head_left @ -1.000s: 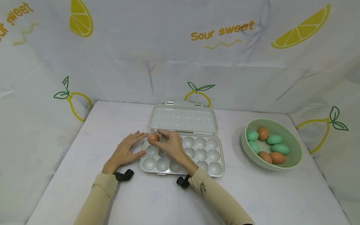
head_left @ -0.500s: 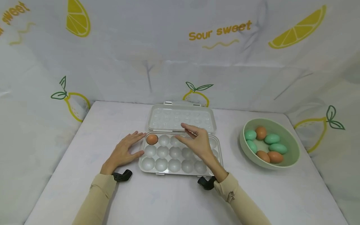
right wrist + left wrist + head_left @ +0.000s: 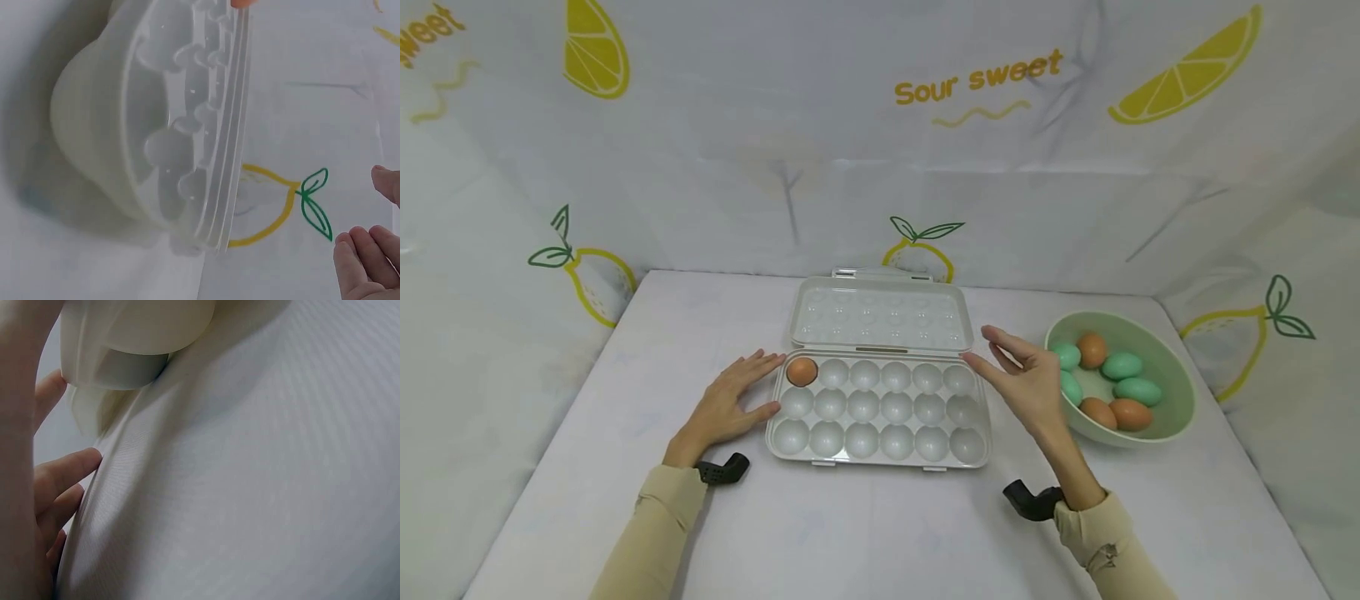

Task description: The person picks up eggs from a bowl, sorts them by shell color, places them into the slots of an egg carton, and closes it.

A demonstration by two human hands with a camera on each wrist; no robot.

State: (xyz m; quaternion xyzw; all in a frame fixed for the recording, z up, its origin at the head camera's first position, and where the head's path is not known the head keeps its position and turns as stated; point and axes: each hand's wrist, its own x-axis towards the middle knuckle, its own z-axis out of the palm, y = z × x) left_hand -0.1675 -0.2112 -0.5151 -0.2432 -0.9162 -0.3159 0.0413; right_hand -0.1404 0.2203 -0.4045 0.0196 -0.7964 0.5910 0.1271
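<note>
A white egg tray [image 3: 880,421] with rows of round hollows lies on the table, its clear lid [image 3: 882,317] folded back behind it. One brown egg [image 3: 802,372] sits in the back left hollow. My left hand [image 3: 730,404] rests at the tray's left edge, fingers spread and relaxed, thumb and fingertips by the rim. Over the gap between tray and bowl hovers my right hand [image 3: 1022,379], thumb and fingers apart, holding nothing. The green bowl [image 3: 1180,400] to its right contains several green eggs [image 3: 1138,391] and brown eggs [image 3: 1131,414]; the hand covers part of its left rim.
A white cloth covers the table [image 3: 880,533]. Behind it hangs a backdrop [image 3: 737,192] with printed lemons and lettering. Black wrist cameras, such as the right one [image 3: 1032,502], stick out from both wrists close above the table.
My right hand has let go of the brown egg in the back left hollow and moved right across the tray to beside the bowl. The left hand has stayed in place.
</note>
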